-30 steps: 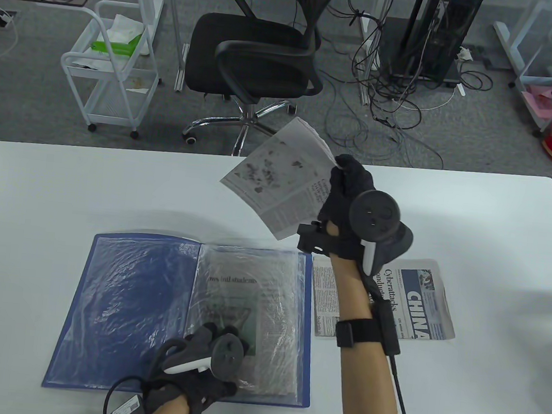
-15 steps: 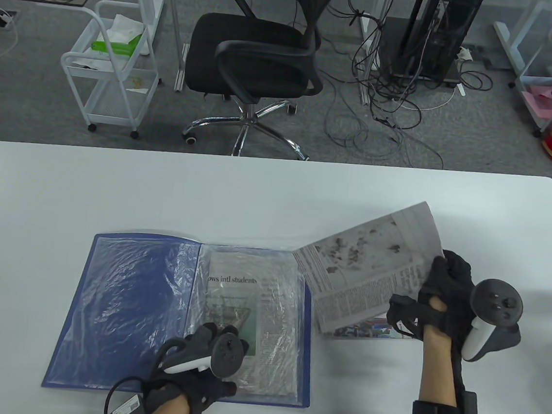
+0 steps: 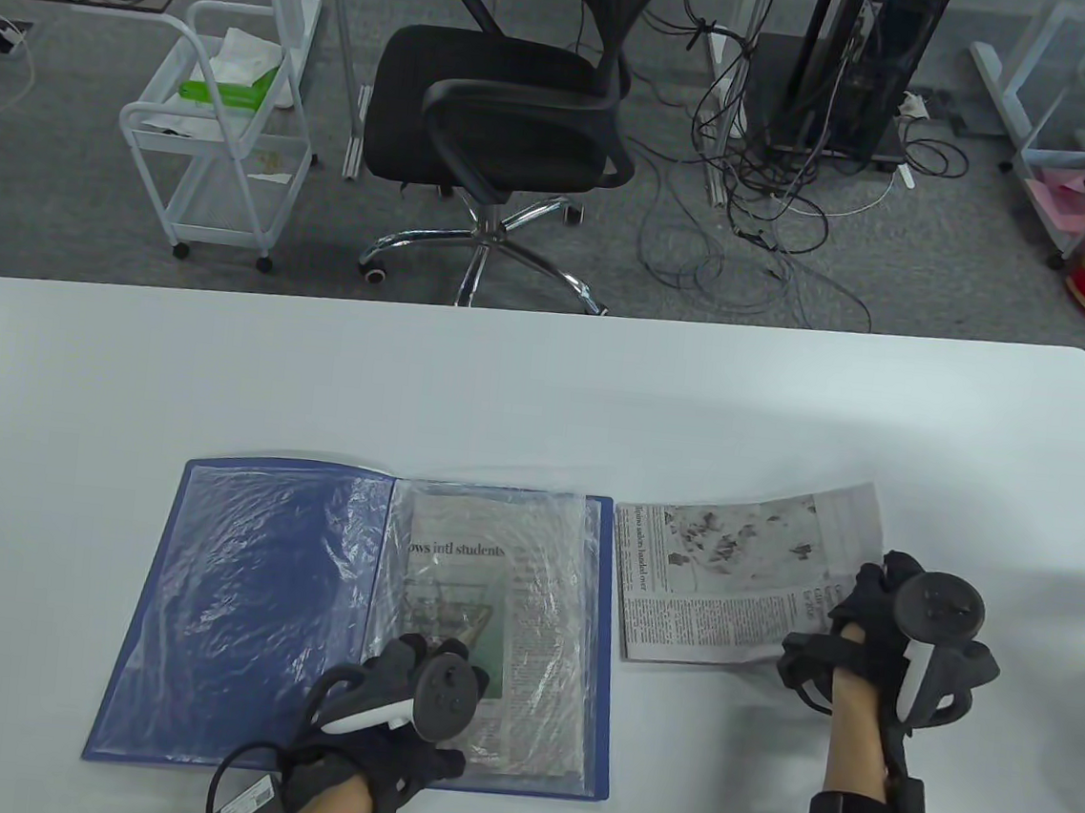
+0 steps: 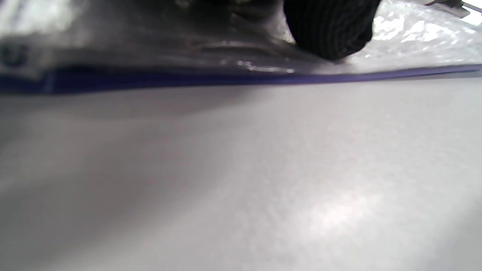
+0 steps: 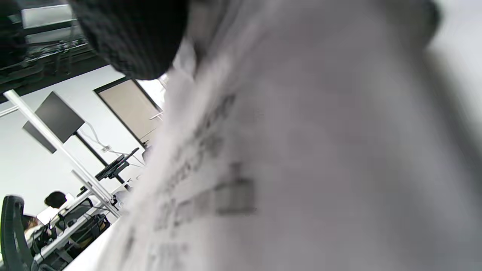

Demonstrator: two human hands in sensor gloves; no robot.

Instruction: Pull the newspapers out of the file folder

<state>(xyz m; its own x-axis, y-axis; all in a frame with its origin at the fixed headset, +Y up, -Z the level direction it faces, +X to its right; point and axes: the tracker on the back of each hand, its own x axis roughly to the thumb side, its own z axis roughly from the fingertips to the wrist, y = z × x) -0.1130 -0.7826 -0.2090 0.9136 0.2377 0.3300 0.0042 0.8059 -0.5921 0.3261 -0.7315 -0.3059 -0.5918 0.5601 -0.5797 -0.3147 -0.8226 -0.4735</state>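
**Newspaper sheet lies beside the open folder, my right hand on its corner**

Newspaper sheet (image 3: pixel 737 579) is flat on the white table (image 3: pixel 543 397), just at 3 o'clock from the blue file folder (image 3: pixel 255 609), its left edge close to the folder's right edge. My right hand (image 3: pixel 876 630) holds the sheet at its 4 o'clock corner. From the table view I see the gloved fingers curled over the paper edge, but I cannot tell exactly which fingers pinch it, because the tracker covers the back of the hand. In the right wrist view the printed paper (image 5: pixel 286 158) fills nearly the whole frame, blurred, with one black fingertip (image 5: pixel 131 37) at the top left.

The folder lies open at about 7 o'clock of the table. Its left page is a clear plastic sleeve (image 3: pixel 267 581) over the blue cover. The right page holds a second newspaper (image 3: pixel 475 611) inside its sleeve, with a headline that ends in "students". My left hand (image 3: pixel 399 699) rests on the lower part of this right page, fingers lying forward on the plastic. In the left wrist view one gloved fingertip (image 4: pixel 331 30) presses on the shiny sleeve, just above the blue folder edge (image 4: pixel 241 77).

Beyond the table at 12 o'clock stands a black office chair (image 3: pixel 514 107), and at 10 o'clock a white cart (image 3: pixel 215 126).
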